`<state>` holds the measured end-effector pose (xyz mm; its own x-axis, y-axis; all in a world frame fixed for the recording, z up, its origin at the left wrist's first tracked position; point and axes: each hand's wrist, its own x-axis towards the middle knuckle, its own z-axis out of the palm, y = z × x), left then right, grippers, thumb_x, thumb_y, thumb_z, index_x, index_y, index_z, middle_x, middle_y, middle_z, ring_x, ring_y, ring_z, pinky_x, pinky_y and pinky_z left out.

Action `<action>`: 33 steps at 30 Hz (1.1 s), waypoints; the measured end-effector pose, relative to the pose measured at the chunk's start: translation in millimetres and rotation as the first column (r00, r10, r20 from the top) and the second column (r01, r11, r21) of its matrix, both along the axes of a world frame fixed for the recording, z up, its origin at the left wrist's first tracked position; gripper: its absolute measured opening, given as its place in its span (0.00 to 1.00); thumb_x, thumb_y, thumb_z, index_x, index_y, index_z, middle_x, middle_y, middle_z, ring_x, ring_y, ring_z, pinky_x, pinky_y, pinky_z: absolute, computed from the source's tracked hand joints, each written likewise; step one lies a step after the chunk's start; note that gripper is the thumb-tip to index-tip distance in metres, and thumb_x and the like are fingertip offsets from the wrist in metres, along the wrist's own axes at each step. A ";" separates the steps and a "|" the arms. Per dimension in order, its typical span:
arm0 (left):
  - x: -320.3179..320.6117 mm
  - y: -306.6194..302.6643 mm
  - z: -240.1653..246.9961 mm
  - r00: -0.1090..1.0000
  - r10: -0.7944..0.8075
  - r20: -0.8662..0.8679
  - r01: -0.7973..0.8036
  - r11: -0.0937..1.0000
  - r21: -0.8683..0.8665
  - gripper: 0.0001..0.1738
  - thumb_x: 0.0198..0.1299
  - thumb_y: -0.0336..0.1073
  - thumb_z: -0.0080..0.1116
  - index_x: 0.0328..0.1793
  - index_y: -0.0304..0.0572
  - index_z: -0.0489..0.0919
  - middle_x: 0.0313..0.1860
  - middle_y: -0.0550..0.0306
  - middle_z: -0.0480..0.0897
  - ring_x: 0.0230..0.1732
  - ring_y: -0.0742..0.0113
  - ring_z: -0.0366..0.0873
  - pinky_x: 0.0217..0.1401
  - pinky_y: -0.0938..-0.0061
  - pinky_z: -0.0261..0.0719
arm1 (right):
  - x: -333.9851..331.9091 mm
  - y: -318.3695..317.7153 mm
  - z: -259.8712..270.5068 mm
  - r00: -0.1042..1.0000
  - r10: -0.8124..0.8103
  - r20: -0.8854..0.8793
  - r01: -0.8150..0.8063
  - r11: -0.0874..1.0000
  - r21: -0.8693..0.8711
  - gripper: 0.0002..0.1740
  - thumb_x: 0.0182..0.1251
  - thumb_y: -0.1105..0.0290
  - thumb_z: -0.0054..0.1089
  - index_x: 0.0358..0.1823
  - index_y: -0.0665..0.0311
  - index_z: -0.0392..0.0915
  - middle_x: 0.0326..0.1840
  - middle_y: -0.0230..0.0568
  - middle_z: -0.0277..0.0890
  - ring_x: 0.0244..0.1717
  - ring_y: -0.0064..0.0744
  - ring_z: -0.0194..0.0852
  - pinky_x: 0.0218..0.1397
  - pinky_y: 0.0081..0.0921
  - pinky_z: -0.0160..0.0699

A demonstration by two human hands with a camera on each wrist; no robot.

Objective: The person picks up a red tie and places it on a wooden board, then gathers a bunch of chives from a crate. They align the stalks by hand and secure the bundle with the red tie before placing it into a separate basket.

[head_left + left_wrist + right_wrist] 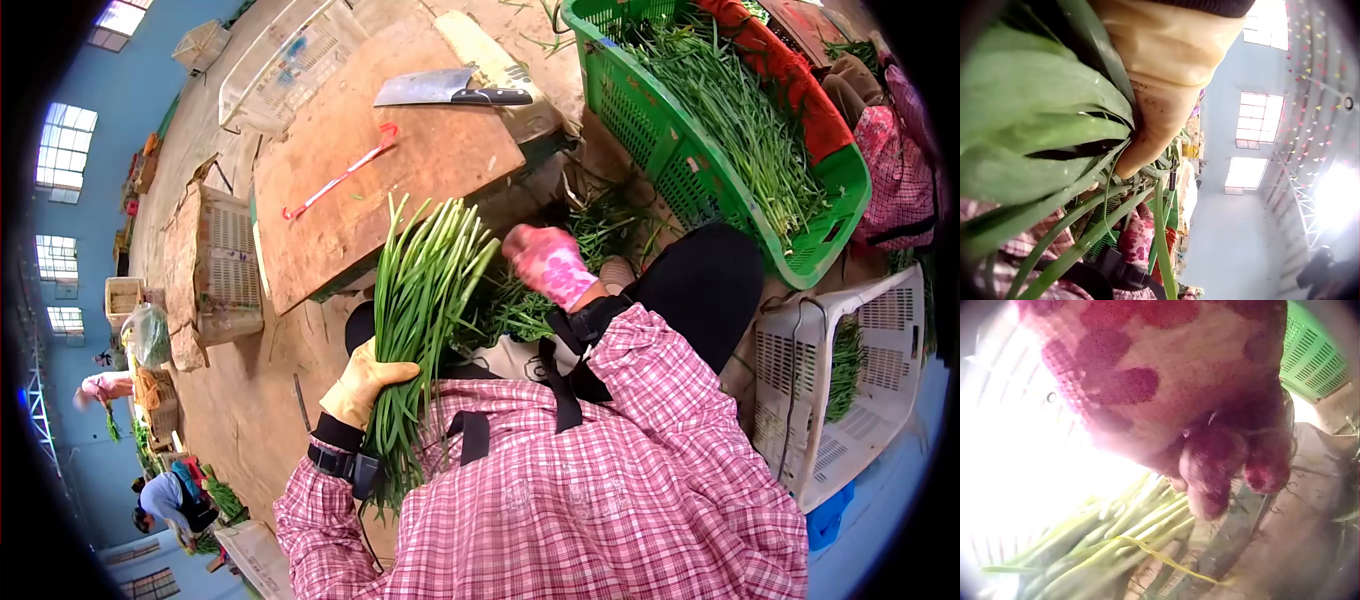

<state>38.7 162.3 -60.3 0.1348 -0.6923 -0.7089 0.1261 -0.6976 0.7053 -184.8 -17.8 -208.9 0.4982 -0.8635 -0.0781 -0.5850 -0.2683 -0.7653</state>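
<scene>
A bunch of long green stalks [425, 290] with pale ends is gripped by my yellow-gloved left hand [368, 385], its thumb lying across the leaves. The left wrist view shows that glove [1166, 69] close against broad green leaves [1041, 112]. Just right of the pale ends is my right hand [548, 262], in a pink floral glove. In the right wrist view this hand [1179, 394] has its fingers curled, with no stalk seen inside them; the pale stalks [1116, 531] and a thin yellow blade [1166, 557] appear below it.
A cleaver [425, 88] and a red-and-white strip [340, 185] lie on the wooden board [440, 150] ahead. At the right are a green crate [690, 165] of greens and a white crate [790, 390]. Loose greens [520, 300] lie between the knees. Another person's patterned sleeve [890, 170] shows far right.
</scene>
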 end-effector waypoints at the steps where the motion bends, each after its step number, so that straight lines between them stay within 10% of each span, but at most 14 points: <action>1: 2.7 1.2 -2.8 1.000 -0.009 0.015 0.009 1.000 -0.004 0.22 0.52 0.22 0.67 0.56 0.33 0.81 0.45 0.57 0.86 0.39 0.68 0.84 0.46 0.73 0.84 | -3.4 1.5 33.0 0.938 -0.172 0.301 0.029 0.904 0.427 0.11 0.71 0.63 0.61 0.43 0.64 0.83 0.27 0.40 0.84 0.24 0.25 0.81 0.29 0.27 0.79; 5: 8.8 3.0 -15.5 0.998 -0.057 0.013 0.057 0.998 0.016 0.27 0.51 0.18 0.68 0.60 0.34 0.79 0.51 0.58 0.86 0.47 0.69 0.84 0.53 0.73 0.83 | 9.0 7.3 55.9 0.936 -0.045 0.349 -0.168 0.814 0.557 0.13 0.68 0.65 0.65 0.45 0.68 0.84 0.26 0.36 0.85 0.21 0.21 0.77 0.24 0.20 0.74; 8: 3.8 0.7 -4.6 0.999 -0.044 -0.016 0.045 0.998 0.043 0.26 0.50 0.17 0.67 0.59 0.33 0.79 0.48 0.55 0.86 0.43 0.66 0.85 0.48 0.72 0.85 | -5.5 -13.8 1.6 0.801 -0.372 0.469 0.205 0.907 0.368 0.09 0.68 0.70 0.63 0.42 0.68 0.84 0.26 0.35 0.84 0.22 0.21 0.79 0.25 0.20 0.77; 9: 5.0 2.0 -3.3 0.998 -0.056 -0.018 0.057 0.997 0.056 0.26 0.50 0.17 0.67 0.58 0.33 0.79 0.48 0.55 0.86 0.42 0.65 0.85 0.46 0.71 0.86 | -15.2 -29.9 19.2 0.865 -0.441 0.241 0.310 0.845 0.436 0.13 0.67 0.69 0.65 0.47 0.69 0.84 0.31 0.38 0.86 0.30 0.24 0.84 0.33 0.24 0.83; 14: 9.1 4.8 -6.4 0.995 -0.095 -0.016 0.096 0.995 0.035 0.25 0.51 0.17 0.66 0.58 0.32 0.79 0.49 0.53 0.87 0.43 0.64 0.86 0.47 0.71 0.86 | -12.9 -28.1 22.7 0.927 -0.004 0.375 -0.175 0.880 0.442 0.20 0.63 0.63 0.71 0.50 0.70 0.85 0.44 0.47 0.87 0.46 0.36 0.85 0.54 0.29 0.79; 18: 9.8 9.3 -1.2 0.996 -0.089 -0.022 0.090 0.995 0.048 0.26 0.50 0.19 0.66 0.59 0.32 0.80 0.49 0.53 0.87 0.44 0.64 0.85 0.50 0.71 0.85 | -24.8 -44.2 3.7 0.836 -0.454 0.308 0.219 0.790 0.572 0.17 0.61 0.67 0.72 0.50 0.68 0.85 0.45 0.44 0.87 0.47 0.27 0.83 0.54 0.25 0.78; 21: 9.1 5.2 5.2 0.992 -0.114 -0.062 0.118 0.991 0.069 0.26 0.50 0.20 0.66 0.60 0.32 0.80 0.49 0.53 0.87 0.43 0.65 0.85 0.49 0.71 0.85 | -18.6 -33.2 12.4 0.853 -0.145 0.502 -0.071 0.919 0.387 0.15 0.61 0.70 0.72 0.48 0.69 0.85 0.43 0.43 0.87 0.44 0.26 0.82 0.51 0.23 0.78; 24: 10.0 7.7 2.2 0.991 -0.107 -0.084 0.113 0.991 0.067 0.25 0.51 0.20 0.65 0.59 0.32 0.81 0.47 0.53 0.87 0.41 0.64 0.85 0.47 0.70 0.85 | -9.1 -22.7 7.2 0.698 -0.182 0.692 -0.230 0.859 0.457 0.11 0.62 0.73 0.71 0.44 0.70 0.86 0.43 0.39 0.86 0.45 0.26 0.82 0.52 0.24 0.79; 27: 13.2 8.4 -2.9 0.991 -0.118 -0.064 0.120 0.992 0.042 0.24 0.51 0.21 0.64 0.58 0.32 0.81 0.45 0.52 0.87 0.38 0.63 0.85 0.45 0.70 0.85 | -8.0 -29.8 -1.6 0.492 -0.497 0.715 0.082 0.844 0.531 0.07 0.61 0.73 0.71 0.38 0.69 0.86 0.38 0.35 0.86 0.39 0.23 0.81 0.48 0.23 0.79; 29: 11.5 9.1 5.3 0.991 -0.098 -0.086 0.103 0.993 0.054 0.24 0.52 0.21 0.65 0.58 0.32 0.81 0.44 0.51 0.87 0.36 0.63 0.85 0.44 0.70 0.85 | -31.5 -45.1 -16.2 0.649 -0.594 0.476 0.355 0.790 0.500 0.09 0.61 0.69 0.72 0.38 0.68 0.87 0.32 0.40 0.87 0.33 0.25 0.82 0.42 0.25 0.82; 33: 16.8 7.7 1.3 0.996 -0.084 -0.041 0.085 0.996 0.027 0.24 0.52 0.23 0.65 0.58 0.32 0.81 0.44 0.52 0.87 0.38 0.64 0.85 0.46 0.71 0.84 | -22.0 -8.2 8.4 0.918 -0.187 0.349 -0.015 0.864 0.503 0.14 0.61 0.65 0.73 0.39 0.71 0.86 0.32 0.39 0.86 0.35 0.27 0.81 0.43 0.26 0.81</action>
<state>55.5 170.0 -59.0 0.0475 -0.6794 -0.7322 0.0936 -0.7268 0.6805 -206.8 -26.0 -200.5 0.5010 -0.8033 -0.3220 -0.2306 0.2347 -0.9443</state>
